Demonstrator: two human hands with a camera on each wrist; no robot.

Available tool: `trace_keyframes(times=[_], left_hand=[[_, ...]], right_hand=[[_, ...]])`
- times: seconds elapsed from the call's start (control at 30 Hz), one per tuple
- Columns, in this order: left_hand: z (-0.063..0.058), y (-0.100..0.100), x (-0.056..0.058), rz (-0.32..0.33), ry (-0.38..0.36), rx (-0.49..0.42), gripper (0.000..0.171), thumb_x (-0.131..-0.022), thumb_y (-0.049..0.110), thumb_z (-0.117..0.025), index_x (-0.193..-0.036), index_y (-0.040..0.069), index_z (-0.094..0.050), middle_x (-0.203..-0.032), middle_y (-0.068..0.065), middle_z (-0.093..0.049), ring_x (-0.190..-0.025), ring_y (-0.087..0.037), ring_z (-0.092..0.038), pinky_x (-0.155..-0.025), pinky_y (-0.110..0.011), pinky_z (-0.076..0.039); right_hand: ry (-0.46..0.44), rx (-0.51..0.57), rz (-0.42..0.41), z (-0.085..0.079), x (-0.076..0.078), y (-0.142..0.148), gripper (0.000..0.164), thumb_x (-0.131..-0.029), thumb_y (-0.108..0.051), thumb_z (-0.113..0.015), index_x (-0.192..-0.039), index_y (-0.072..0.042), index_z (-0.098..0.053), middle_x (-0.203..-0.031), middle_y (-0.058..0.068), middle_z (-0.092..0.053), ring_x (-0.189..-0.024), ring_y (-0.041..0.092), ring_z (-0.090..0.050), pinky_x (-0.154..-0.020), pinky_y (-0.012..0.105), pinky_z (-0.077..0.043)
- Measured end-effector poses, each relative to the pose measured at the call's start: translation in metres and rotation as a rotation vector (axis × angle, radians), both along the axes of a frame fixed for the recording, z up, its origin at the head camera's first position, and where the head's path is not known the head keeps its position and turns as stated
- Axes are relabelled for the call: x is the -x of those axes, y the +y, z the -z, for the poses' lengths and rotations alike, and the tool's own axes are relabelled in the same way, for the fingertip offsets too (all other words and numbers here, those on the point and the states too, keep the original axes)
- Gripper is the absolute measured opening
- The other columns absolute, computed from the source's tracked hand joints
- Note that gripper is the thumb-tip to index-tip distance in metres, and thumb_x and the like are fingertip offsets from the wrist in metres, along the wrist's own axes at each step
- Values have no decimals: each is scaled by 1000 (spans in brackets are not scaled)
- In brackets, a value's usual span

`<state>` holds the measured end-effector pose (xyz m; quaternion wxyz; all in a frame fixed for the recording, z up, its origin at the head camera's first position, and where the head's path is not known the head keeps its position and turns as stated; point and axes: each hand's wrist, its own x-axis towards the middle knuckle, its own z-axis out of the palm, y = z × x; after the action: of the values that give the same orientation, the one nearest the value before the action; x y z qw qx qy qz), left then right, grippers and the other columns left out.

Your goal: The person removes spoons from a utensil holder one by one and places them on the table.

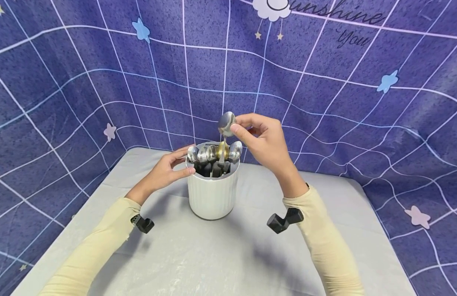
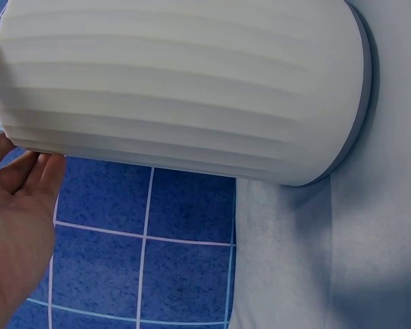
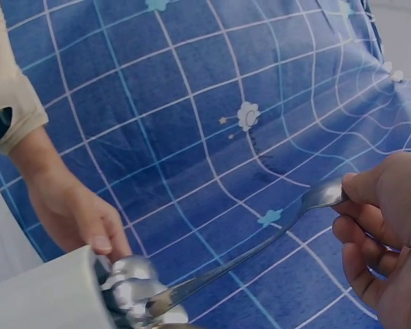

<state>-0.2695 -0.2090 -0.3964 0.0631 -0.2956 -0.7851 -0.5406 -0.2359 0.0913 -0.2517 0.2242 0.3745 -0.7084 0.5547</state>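
1. Head view: the white ribbed ceramic holder point(image 1: 212, 193) stands upright on the grey-covered bench point(image 1: 221, 255), and everything here is placed off that holder.
2. Right hand point(image 1: 265, 142) is above the holder's rim, just to its right, fingers curled and pinching the bowl end of a long silver metal spoon point(image 1: 226, 123).
3. That spoon slants down, its handle end reaching into the holder's mouth among the others; judging by this, it is only partly in and not yet released.
4. Left hand point(image 1: 165, 170) is against the holder's left side near the rim, fingers nearly straight, thumb on the wall, steadying rather than gripping.
5. Inside the holder, a cluster of silver spoon bowls point(image 1: 204, 154) and one gold-toned spoon point(image 1: 222, 150) stand bowl-up, handles down.
6. Progress, as I read it: several spoons are settled in the holder, and one is mid-way in the right hand.
7. No loose cutlery shows on the bench around the holder, so this looks like the last piece in sight.
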Motion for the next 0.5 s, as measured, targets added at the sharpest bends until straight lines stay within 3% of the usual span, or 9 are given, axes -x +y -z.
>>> trace_keyframes(times=[0.13, 0.33, 0.5], left_hand=[[1, 0, 1, 3, 1, 2, 60, -91, 4, -75, -146, -1, -53, -161, -9, -40, -150, -25, -34, -121, -46, -37], [-2, 1, 0, 3, 7, 5, 60, -90, 4, -75, -146, -2, -53, -161, -9, -40, -149, -27, -34, -120, -40, -38], [0, 0, 1, 9, 4, -4, 59, -91, 3, -75, -145, -2, -53, -161, -9, -40, -149, -25, -34, -119, -30, -39]], right_hand=[[-32, 24, 38, -6, 1, 9, 9, -92, 1, -72, -98, 7, -76, -83, 11, -75, -59, 8, -52, -47, 20, -39], [-91, 36, 128, -6, 0, 28, 11, -93, -2, -73, -99, 6, -77, -77, -11, -71, -55, 7, -48, -48, 18, -41], [-132, 49, 155, 1, 2, 45, 12, -93, -3, -73, -99, 6, -76, -73, -13, -70, -56, 7, -47, -48, 18, -37]])
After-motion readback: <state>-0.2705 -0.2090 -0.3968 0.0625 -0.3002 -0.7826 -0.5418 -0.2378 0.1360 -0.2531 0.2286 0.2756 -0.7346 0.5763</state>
